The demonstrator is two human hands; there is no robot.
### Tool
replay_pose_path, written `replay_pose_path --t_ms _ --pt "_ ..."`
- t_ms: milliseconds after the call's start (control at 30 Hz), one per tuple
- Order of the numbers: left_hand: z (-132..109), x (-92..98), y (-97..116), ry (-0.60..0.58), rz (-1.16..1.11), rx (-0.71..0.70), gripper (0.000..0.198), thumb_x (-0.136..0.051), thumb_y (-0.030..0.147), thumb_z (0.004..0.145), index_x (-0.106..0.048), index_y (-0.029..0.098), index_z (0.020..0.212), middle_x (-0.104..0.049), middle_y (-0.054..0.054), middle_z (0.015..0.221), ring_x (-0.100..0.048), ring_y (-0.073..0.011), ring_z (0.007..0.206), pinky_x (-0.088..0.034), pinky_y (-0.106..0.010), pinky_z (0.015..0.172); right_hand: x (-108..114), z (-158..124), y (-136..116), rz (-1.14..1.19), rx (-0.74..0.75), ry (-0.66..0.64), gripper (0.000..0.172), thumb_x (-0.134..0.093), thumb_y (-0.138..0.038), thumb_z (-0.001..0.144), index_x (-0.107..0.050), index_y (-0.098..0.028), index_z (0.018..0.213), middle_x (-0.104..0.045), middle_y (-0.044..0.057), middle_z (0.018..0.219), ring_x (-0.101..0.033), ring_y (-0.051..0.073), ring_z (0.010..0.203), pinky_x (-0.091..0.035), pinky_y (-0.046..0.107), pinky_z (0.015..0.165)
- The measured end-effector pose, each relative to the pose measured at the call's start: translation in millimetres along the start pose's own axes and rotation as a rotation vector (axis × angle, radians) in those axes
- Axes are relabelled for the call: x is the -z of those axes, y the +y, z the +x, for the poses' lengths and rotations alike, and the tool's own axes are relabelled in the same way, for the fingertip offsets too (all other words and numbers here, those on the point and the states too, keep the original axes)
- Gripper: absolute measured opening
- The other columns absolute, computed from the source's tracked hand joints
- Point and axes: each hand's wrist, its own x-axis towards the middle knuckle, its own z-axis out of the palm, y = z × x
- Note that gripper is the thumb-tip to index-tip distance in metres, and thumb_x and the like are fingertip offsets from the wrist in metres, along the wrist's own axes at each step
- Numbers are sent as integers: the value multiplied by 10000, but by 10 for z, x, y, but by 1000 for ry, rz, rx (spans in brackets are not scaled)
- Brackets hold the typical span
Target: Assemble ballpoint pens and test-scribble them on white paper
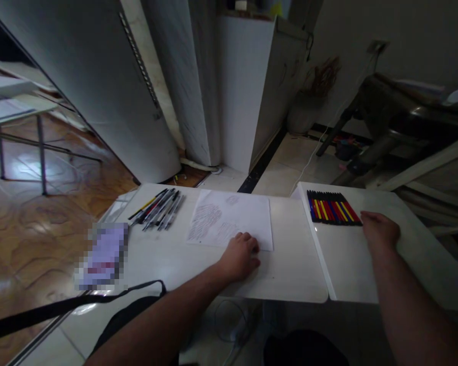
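My left hand (241,255) rests with curled fingers on the lower edge of a sheet of paper (232,217) covered with scribbles, on a white table (290,274). My right hand (379,231) lies on a second white tabletop (351,264), its fingers bent at the right end of a row of red, yellow and blue pens (333,208). Whether it grips a pen is hidden. A bunch of black and grey pens (158,209) lies left of the paper.
A blurred-out flat object (104,256) sits at the table's left end. A black strap (72,305) crosses below it. White cabinets (248,86) stand behind, dark furniture (404,122) at the right, a metal-legged table (19,107) at far left.
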Motion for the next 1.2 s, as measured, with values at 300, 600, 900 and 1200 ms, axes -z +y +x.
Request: replay_pose_path --t_ms 300,600,900,1200 --pt "-255 101 -21 24 -58 -108 251 -679 290 742 -654 182 968 -615 -96 1059 -535 -243 1021 -449 -350 907 -742 -1311 -852 95 204 -312 326 -643 -400 717 -742 -154 906 -726 67 762 -654 213 702 -502 306 659" --pt "-686 477 -482 309 3 117 182 -558 217 830 -677 170 959 -653 -88 999 -561 -222 989 -462 -342 901 -1181 -2445 -1534 -132 566 -579 322 -549 -351 795 -724 -180 1003 -730 76 924 -661 203 785 -498 314 751" --pt "-876 701 -878 281 194 273 201 -547 257 830 -682 164 947 -641 -116 1044 -544 -243 1026 -454 -375 932 -1407 -2534 -1448 -375 945 -538 346 -533 -308 834 -707 -127 1073 -687 118 1131 -599 271 1021 -449 381 946" --pt "-817 730 -931 258 258 270 220 -517 300 859 -693 167 865 -651 -111 961 -566 -230 947 -461 -366 908 -1407 -2533 -1460 -430 988 -562 303 -555 -327 835 -713 -167 1038 -692 97 1104 -599 263 966 -455 370 885"
